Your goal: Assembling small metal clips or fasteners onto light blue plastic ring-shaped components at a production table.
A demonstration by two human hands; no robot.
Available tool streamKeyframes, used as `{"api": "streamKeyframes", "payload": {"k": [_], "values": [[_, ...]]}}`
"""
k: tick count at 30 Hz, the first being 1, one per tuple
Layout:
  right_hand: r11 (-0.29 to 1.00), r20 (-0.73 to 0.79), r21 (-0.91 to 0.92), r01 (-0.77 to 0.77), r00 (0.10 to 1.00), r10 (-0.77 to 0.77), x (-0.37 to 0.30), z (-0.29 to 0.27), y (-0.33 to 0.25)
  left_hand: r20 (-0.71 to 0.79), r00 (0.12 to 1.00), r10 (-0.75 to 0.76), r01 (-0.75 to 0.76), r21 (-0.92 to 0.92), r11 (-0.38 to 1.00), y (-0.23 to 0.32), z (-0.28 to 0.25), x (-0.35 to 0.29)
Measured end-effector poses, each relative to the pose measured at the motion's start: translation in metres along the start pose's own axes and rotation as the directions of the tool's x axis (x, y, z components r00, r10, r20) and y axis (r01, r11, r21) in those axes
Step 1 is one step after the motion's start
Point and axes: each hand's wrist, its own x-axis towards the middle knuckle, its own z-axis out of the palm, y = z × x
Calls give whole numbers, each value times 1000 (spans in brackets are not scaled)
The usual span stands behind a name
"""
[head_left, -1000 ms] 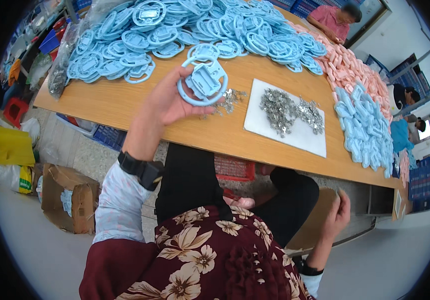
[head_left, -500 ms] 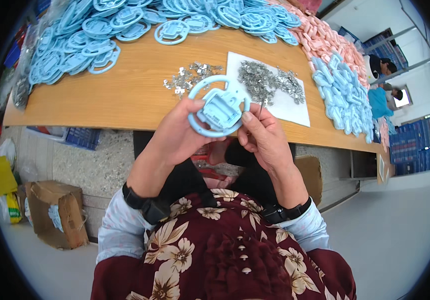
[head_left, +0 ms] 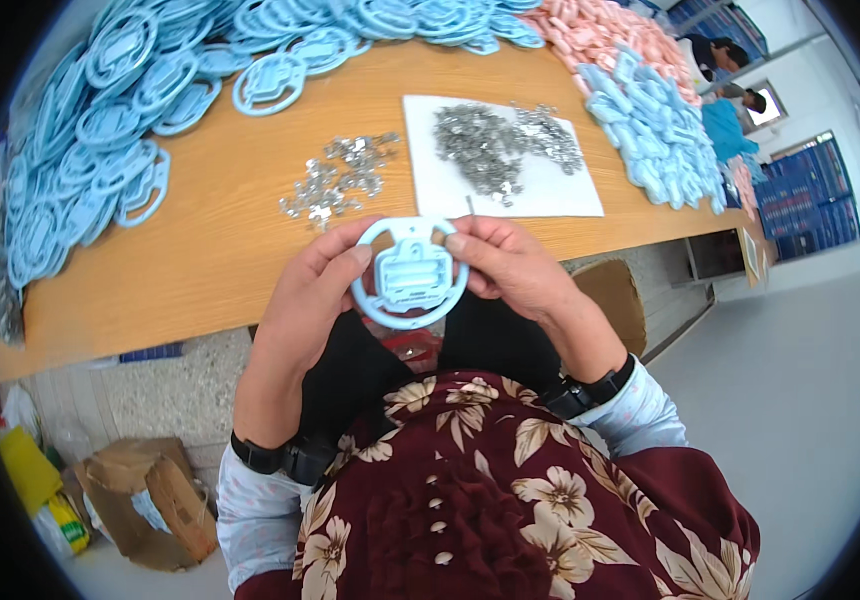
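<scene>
One blue wheel is held over the near edge of the table, the left hand gripping its left rim, the right hand pinching its right rim, a thin rod jutting up from it. Farther off, loose clips lie left of a white pad bearing a clip pile; blue wheels heap far left, blue parts and pink parts far right

- Found no readable wording or numbers.
- Noted small dark marks on the blue plastic ring, low on its middle part; too small to make out.
- Could read nothing on the yellow-and-green bag.
</scene>
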Motion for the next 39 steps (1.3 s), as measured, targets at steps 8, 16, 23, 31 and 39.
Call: {"api": "streamKeyframes", "payload": {"k": [8,16,23,31,39], "values": [[999,-18,-12,51,999,-52,-7,-15,2,-12,996,88,-86,122,989,-8,20,6],[977,-98,107,183,980,-173,-22,-50,17,-30,994,103,-103,0,995,-22,59,13],[967,-129,104,233,967,-219,-37,-59,20,-65,989,134,-134,19,991,-36,79,23],[998,28,-59,7,1000,-5,-55,-70,28,-160,968,191,-193,7,981,-36,102,40],[737,-290,-620,269,794,-534,-39,-154,18,-183,975,126,-75,261,962,-16,94,64]]}}
